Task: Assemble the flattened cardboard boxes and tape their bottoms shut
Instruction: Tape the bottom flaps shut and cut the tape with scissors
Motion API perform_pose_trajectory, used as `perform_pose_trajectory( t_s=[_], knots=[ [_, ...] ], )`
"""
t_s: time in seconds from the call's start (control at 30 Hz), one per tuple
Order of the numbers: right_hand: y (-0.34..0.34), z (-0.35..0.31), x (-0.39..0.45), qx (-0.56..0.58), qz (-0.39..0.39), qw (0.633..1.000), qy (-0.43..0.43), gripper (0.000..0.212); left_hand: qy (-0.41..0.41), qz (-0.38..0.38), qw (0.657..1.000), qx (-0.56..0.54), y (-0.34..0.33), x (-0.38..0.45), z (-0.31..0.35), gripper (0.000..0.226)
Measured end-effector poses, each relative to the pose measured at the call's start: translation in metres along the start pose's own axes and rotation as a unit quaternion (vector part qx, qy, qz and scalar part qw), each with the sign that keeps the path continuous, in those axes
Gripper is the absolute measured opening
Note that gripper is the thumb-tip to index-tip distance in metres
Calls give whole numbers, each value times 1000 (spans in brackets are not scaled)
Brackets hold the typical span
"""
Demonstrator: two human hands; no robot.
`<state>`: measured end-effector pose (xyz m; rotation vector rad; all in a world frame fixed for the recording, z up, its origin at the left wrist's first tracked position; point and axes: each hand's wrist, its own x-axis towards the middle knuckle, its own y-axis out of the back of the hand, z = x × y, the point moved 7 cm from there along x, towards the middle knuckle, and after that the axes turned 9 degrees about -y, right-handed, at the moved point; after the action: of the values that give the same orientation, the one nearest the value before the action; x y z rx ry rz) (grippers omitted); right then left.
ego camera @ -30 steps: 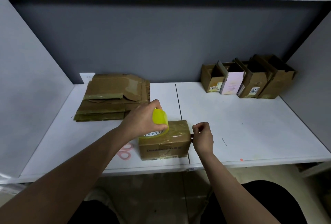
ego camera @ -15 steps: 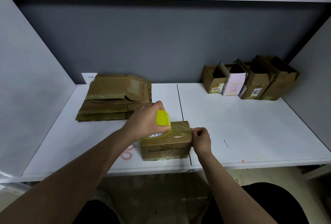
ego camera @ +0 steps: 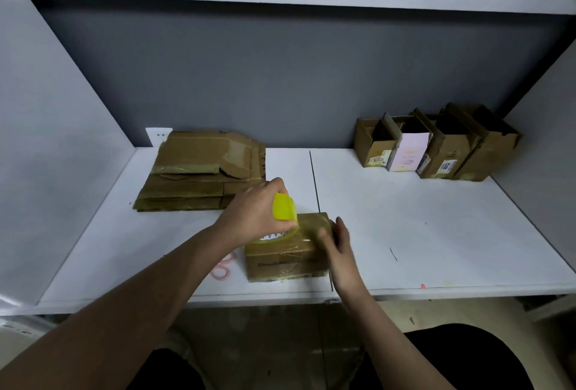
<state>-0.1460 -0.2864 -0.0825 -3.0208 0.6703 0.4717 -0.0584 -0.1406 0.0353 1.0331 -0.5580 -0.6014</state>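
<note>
I count four open brown cardboard boxes [ego camera: 436,146] standing in a row, one taped brown cardboard box [ego camera: 285,252] before me, one yellow plastic tape dispenser [ego camera: 283,207], one stack of flattened brown cardboard boxes [ego camera: 199,171] and two pink tape rings [ego camera: 222,268].

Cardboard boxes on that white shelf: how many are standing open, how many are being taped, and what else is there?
Open boxes in the back-right row: 4
Box being taped: 1
Stack of flattened boxes: 1, number of sheets unclear
Yellow tape dispenser, held in the left hand: 1
Pink rings beside the box: 2, possibly scissor handles
Total: 9
</note>
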Motion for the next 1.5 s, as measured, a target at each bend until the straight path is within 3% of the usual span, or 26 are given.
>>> perform_pose_trajectory(
  t_s=[0.07, 0.13, 0.4, 0.57, 0.7, 0.93, 1.0, 1.1, 1.13, 1.2, 1.23, 1.33, 1.5],
  knots=[
    [-8, 3, -5, -69, -52, 996, 24, 78, 3, -1, 1000, 1, 1, 1, 0, 54],
    [-5, 9, -3, -116, -25, 992, 43, 85, 3, -3, 1000, 2, 1, 0, 1, 55],
    [-5, 12, -6, -108, -21, 993, 48, 84, -1, 1, 1000, 15, 0, -1, 2, 54],
    [-8, 6, -4, -136, -36, 987, 76, 68, -14, -1, 999, 45, 0, -2, 0, 56],
    [-8, 8, -2, -136, -38, 987, 73, 71, -18, -15, 999, 49, 0, -2, -8, 59],
    [-9, 9, -1, -173, -42, 982, 63, 66, -31, -42, 991, 125, -5, 6, -6, 60],
    [-7, 8, -2, -309, -14, 948, 70, 70, -31, -36, 991, 127, -5, 5, -4, 59],
    [-4, 0, -5, -540, 53, 834, 104, 102, -30, -29, 992, 121, -6, 5, -2, 58],
    [-6, -5, -6, -575, 78, 804, 134, 108, -29, -28, 992, 119, -5, 5, -2, 58],
    [-16, -16, -8, -610, 106, 758, 203, 100, -30, -25, 993, 115, -4, 5, -2, 58],
    [-22, -19, -9, -615, 107, 747, 229, 94, -30, -25, 993, 115, -4, 5, -2, 58],
    [-38, -12, -9, -600, 23, 767, 228, 87, -34, -26, 991, 124, -4, 6, -2, 58],
    [-34, -8, -8, -613, 60, 757, 219, 81, -73, -6, 988, 138, -2, 4, 6, 65]
  ],
)
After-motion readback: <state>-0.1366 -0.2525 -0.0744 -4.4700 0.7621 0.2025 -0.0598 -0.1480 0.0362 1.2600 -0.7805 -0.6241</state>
